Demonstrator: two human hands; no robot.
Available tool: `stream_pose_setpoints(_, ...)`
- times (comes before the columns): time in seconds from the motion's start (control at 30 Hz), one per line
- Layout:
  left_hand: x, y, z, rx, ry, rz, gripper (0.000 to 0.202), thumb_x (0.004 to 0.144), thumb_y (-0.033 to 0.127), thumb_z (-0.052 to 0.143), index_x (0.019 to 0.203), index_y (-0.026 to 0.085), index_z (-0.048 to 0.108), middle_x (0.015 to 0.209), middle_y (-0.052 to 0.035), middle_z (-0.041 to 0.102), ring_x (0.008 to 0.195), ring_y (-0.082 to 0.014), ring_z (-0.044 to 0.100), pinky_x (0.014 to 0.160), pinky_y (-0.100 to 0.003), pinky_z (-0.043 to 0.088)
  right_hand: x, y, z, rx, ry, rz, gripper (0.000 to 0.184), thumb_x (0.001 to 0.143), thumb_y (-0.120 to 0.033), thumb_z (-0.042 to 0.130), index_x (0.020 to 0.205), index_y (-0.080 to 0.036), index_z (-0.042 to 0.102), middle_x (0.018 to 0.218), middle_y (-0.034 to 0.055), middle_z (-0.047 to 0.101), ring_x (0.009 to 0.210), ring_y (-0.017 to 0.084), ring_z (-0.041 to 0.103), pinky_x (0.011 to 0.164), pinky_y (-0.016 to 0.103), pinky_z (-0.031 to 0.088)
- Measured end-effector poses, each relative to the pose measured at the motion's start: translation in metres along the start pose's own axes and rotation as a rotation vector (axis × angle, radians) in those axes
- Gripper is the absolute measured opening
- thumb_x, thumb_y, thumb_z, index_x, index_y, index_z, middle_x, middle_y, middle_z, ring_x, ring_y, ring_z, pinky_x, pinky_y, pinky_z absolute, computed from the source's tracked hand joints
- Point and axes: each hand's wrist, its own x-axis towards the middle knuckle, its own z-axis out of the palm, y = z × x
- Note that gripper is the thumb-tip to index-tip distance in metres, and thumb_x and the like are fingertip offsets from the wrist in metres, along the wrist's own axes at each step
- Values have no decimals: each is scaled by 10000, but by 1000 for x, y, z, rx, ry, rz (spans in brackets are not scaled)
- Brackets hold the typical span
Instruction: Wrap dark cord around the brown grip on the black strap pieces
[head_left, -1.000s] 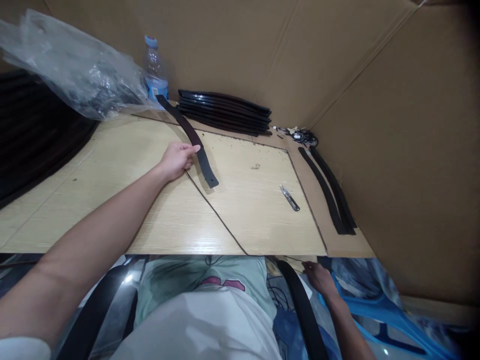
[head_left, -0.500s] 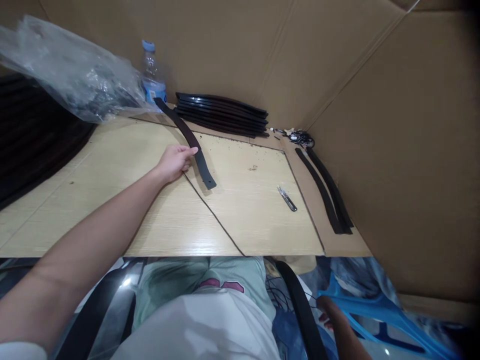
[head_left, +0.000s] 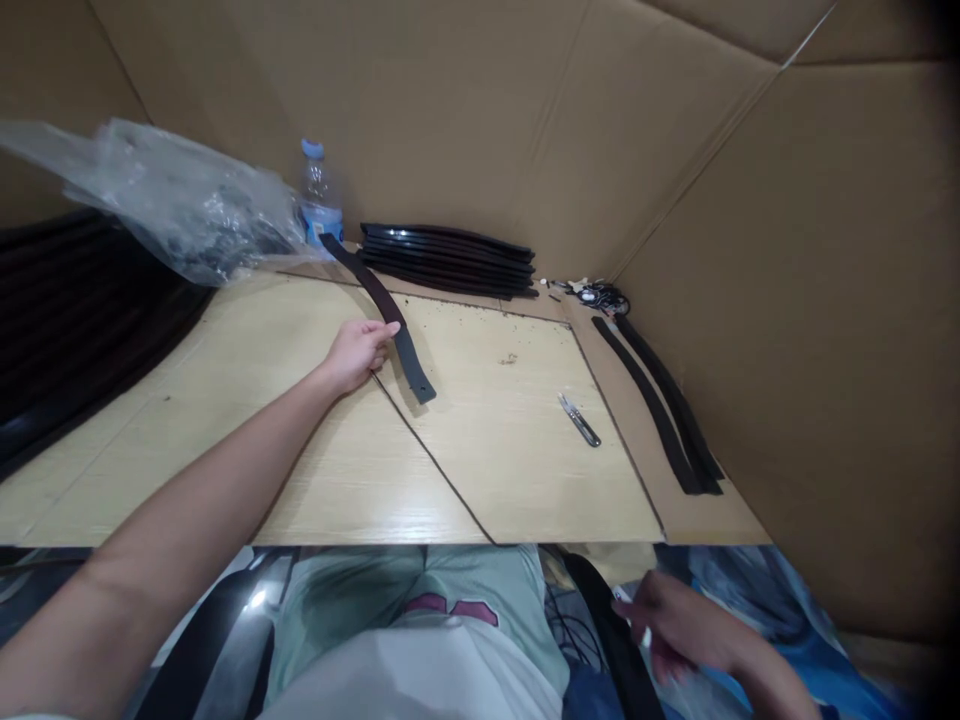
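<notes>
My left hand (head_left: pixel 363 353) pinches a black strip (head_left: pixel 379 297) between thumb and fingers, near its middle. The strip slants above the table, its far end by the water bottle (head_left: pixel 322 215); a small hole shows at its near end. From beneath this hand a thin dark line (head_left: pixel 442 468) runs to the table's front edge; I cannot tell if it is a cord or a seam. Below the table edge at the right, my right hand (head_left: pixel 667 620) is closed on a small white thing (head_left: pixel 634 617), too blurred to name. Small thread snips (head_left: pixel 579 420) lie on the table.
A stack of black strips (head_left: pixel 446 262) stands against the cardboard wall (head_left: pixel 450 110). More dark strips (head_left: pixel 82 330) and a clear plastic bag (head_left: pixel 202 205) fill the left. Two or more black strips (head_left: pixel 660 410) lie at the right, near a tangle of wire (head_left: pixel 600 295).
My right hand has risen and moved further into view, with a small white thing now showing in it. My left hand keeps its pinch on the strip. The camera's view has tilted up slightly.
</notes>
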Motion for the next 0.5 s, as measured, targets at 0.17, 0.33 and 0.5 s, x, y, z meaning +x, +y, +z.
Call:
stream_pose_setpoints(0.17,-7,7,10,-47,1,18,346,712,309,730,619,165,429,473,108,240,346,-16,191,345,-169,112,-53,-89,-26,150,-308,-358,194,802,-397,619,899,-249,699,655,79,712,578,215,672,542,301,518)
stream_pose_setpoints(0.33,-20,18,37,-83,-106,51,338,721,369,723,639,171,462,492,104,205,361,-25,170,363,-182,101,-11,-190,-19,292,204,-828,208,854,-376,580,938,-238,710,893,95,714,857,251,661,777,373,513)
stream_pose_setpoints(0.5,-31,24,62,-81,-211,68,281,726,390,716,708,168,546,512,100,198,379,-33,145,385,-200,76,54,-270,9,644,-16,-835,423,868,-521,501,1003,-155,662,911,111,710,851,217,673,801,367,523)
